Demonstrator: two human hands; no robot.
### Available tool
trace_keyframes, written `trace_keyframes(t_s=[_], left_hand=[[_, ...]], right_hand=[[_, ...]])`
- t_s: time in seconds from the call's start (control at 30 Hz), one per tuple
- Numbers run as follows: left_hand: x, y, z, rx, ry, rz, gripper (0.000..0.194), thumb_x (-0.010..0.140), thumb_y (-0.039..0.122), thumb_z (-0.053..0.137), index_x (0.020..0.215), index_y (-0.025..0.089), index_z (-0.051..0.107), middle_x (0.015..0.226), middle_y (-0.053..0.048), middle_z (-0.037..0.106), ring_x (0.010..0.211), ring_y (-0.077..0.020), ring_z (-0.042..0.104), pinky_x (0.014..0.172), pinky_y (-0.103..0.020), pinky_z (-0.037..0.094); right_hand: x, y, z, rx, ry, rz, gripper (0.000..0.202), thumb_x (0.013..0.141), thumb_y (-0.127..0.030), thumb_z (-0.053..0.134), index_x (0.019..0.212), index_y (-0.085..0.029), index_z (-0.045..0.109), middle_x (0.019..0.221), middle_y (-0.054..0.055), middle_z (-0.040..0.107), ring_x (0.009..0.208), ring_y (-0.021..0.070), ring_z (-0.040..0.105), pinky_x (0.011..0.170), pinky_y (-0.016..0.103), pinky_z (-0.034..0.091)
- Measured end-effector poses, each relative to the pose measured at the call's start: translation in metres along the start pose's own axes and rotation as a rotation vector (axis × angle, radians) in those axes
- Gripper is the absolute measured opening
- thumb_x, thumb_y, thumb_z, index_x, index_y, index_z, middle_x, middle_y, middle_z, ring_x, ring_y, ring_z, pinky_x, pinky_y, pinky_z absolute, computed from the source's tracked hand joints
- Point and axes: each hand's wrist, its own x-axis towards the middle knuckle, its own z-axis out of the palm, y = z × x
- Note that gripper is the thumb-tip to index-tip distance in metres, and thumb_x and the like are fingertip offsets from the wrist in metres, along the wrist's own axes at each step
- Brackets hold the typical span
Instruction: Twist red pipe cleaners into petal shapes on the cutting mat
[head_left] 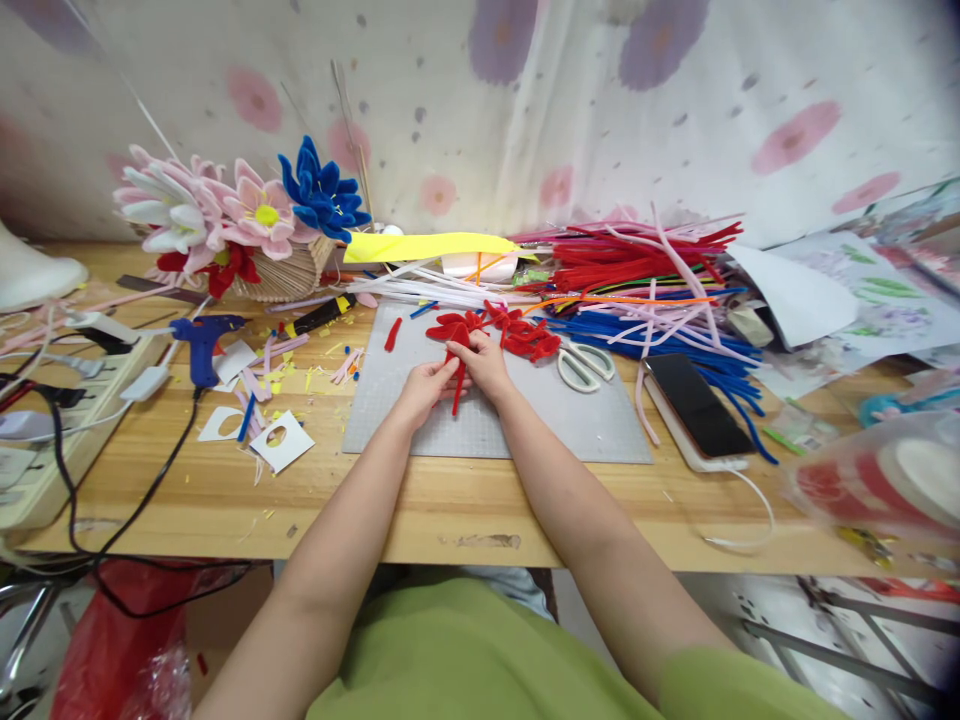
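Observation:
Both my hands meet over the grey cutting mat [600,430]. My left hand [427,385] is closed on a red fuzzy stem [457,390] that hangs down between the fingers. Pressed against the same piece from the right is my right hand [482,362], its fingers pinched near the top of the stem. Red petals [454,326] stick out just above my fingertips. More red petal pieces [529,338] lie on the mat to the right, beside scissors with pale handles [585,368]. One small red piece [392,334] rests at the mat's upper left.
Fuzzy flowers [262,212] in a basket stand at the back left. A blue glue gun [204,345], cables and a power strip [82,440] lie left. Bundled red stems [637,262], blue stems [675,345], a phone [701,405] and a cup [885,480] are right.

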Motion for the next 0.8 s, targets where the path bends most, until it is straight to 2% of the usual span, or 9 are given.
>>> trace_keyframes(t_s=[0.1,0.23,0.3,0.43,0.6,0.8], left_hand=[[0.001,-0.002,0.002,0.092,0.027,0.023,0.008,0.081,0.017,0.059,0.078,0.009,0.061,0.068,-0.008,0.07,0.059,-0.0138,0.066,0.067,-0.028,0.054],[-0.001,0.002,-0.001,0.091,-0.019,0.04,0.01,0.083,0.016,0.055,0.091,0.012,0.056,0.073,-0.007,0.07,0.061,-0.0161,0.068,0.067,-0.032,0.055],[-0.002,0.004,-0.004,0.075,-0.046,0.032,0.013,0.083,0.019,0.054,0.095,0.014,0.053,0.075,-0.007,0.07,0.061,-0.0175,0.069,0.063,-0.032,0.055],[-0.003,0.006,-0.01,0.055,-0.067,0.018,0.012,0.083,0.024,0.056,0.088,0.014,0.052,0.075,-0.005,0.069,0.061,-0.0188,0.069,0.053,-0.028,0.054],[0.001,0.005,-0.013,0.118,0.052,0.096,0.011,0.076,0.02,0.064,0.078,0.012,0.056,0.07,-0.003,0.066,0.062,-0.0163,0.068,0.051,-0.024,0.054],[0.003,0.004,-0.013,0.144,0.1,0.098,0.013,0.075,0.017,0.064,0.085,0.012,0.058,0.069,-0.003,0.067,0.06,-0.0146,0.067,0.049,-0.021,0.053]], right_hand=[[-0.002,-0.005,-0.003,0.004,-0.018,0.014,0.025,0.066,-0.042,0.065,0.061,-0.018,0.061,0.069,0.0,0.055,0.07,0.0128,0.051,0.072,0.028,0.042],[-0.007,-0.016,-0.01,0.232,-0.197,0.217,0.03,0.065,-0.045,0.067,0.075,-0.017,0.066,0.07,0.0,0.062,0.064,0.0119,0.053,0.064,0.026,0.043],[-0.007,-0.019,-0.013,0.296,-0.234,0.273,0.034,0.061,-0.045,0.071,0.079,-0.016,0.068,0.071,0.001,0.065,0.064,0.0121,0.055,0.063,0.026,0.044],[-0.006,-0.016,-0.015,0.382,-0.256,0.277,0.035,0.057,-0.041,0.075,0.08,-0.016,0.069,0.077,0.002,0.068,0.071,0.0132,0.06,0.071,0.027,0.047],[-0.006,-0.013,-0.015,0.373,-0.274,0.278,0.029,0.058,-0.037,0.074,0.075,-0.016,0.067,0.074,0.001,0.067,0.067,0.0126,0.06,0.069,0.027,0.048],[-0.005,-0.011,-0.013,0.366,-0.253,0.242,0.024,0.06,-0.028,0.07,0.081,-0.018,0.067,0.08,0.0,0.068,0.073,0.0124,0.061,0.074,0.026,0.048]])
